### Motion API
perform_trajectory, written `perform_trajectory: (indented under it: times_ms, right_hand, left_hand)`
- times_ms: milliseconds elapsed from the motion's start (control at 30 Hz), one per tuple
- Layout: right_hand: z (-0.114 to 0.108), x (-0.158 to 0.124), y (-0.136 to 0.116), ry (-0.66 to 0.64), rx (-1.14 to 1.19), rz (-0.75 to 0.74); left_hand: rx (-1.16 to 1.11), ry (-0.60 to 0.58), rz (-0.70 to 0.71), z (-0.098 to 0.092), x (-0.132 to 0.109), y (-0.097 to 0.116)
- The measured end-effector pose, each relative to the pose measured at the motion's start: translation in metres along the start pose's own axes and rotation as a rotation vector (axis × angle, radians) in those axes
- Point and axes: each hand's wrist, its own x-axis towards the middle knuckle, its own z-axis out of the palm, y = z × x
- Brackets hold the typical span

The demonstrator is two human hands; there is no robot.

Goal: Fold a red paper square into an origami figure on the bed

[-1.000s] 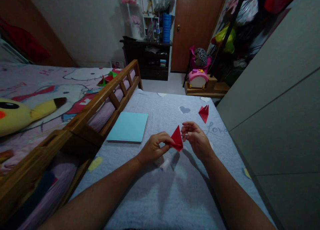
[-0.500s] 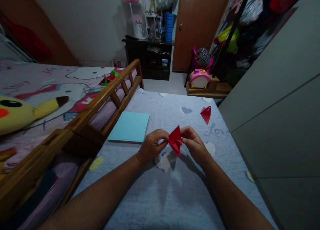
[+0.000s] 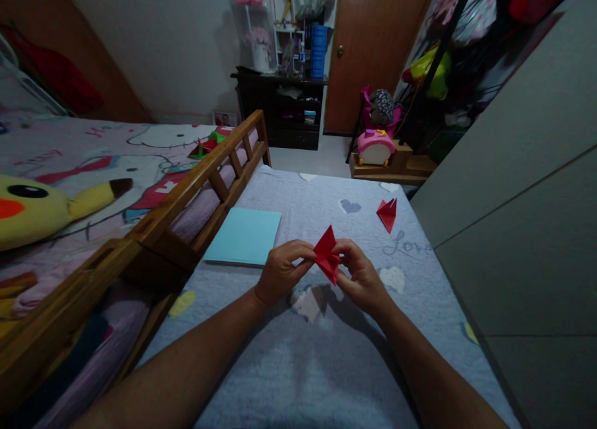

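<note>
A folded red origami paper [image 3: 328,255] is held up between my hands above the bed sheet. My left hand [image 3: 285,267] pinches its left corner between thumb and fingers. On the opposite side, my right hand [image 3: 360,273] grips the paper's right edge, fingers above and thumb below. A second folded red paper piece [image 3: 387,215] lies on the sheet, beyond my right hand. Left of my left hand rests a stack of light blue paper [image 3: 245,236].
A wooden bed rail [image 3: 219,183] runs along the left, with a yellow plush toy [image 3: 37,211] on the bed behind it. The blue patterned sheet [image 3: 298,367] spreads below my arms. A pale cabinet [image 3: 522,242] borders the right side. Farther back stands a dark shelf [image 3: 280,115].
My right hand's fingers have moved left onto the red paper, with the thumb lower. The paper has tilted, its top point shifting slightly left and up. My left hand keeps its pinch.
</note>
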Motion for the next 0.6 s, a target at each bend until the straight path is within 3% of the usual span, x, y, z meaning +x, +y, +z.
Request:
perform_trajectory:
  times_ms: [133,267,467,600]
  right_hand:
    - [0.000,0.001,0.005,0.086,-0.084,-0.035]
    - [0.000,0.002,0.002,0.141,-0.105,-0.009]
    - [0.008,0.000,0.002,0.214,0.050,0.171]
    - [0.012,0.002,0.009,0.284,0.246,0.262]
  left_hand:
    - [-0.069,0.009,-0.077,0.001,-0.001,0.001]
    - [-0.132,0.034,-0.244,0.005,-0.001,0.003]
    - [-0.405,0.020,-0.542,0.011,0.001,0.004]
    - [-0.518,-0.024,-0.620,0.010,0.002,0.001]
